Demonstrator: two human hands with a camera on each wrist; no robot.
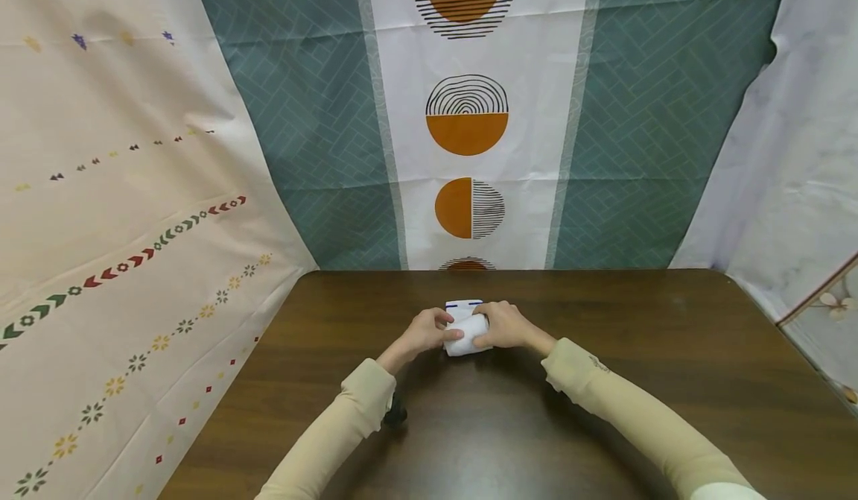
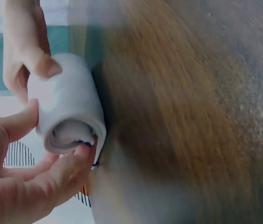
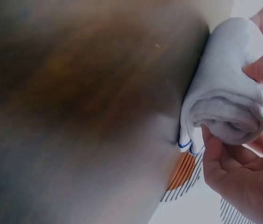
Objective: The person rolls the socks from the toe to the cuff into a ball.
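Observation:
A white towel (image 1: 467,336) lies partly rolled up on the wooden table, its flat end (image 1: 462,311) with a blue stripe stretching away from me. At the roll's left end my left hand (image 1: 427,330) grips it with thumb and fingers. My right hand (image 1: 507,326) holds the right end the same way. In the left wrist view, left fingertips (image 2: 82,151) reach into the spiral end of the towel (image 2: 68,100). The right wrist view has the right hand (image 3: 243,179) pinching the other coiled end of the towel (image 3: 229,70). The underside is hidden.
The dark wooden table (image 1: 603,321) has rounded far corners. A small black object (image 1: 395,413) sits beside the left sleeve, partly covered by it. Behind the table hangs a green and white patterned cloth (image 1: 304,112); a cream cloth (image 1: 134,209) hangs at the left.

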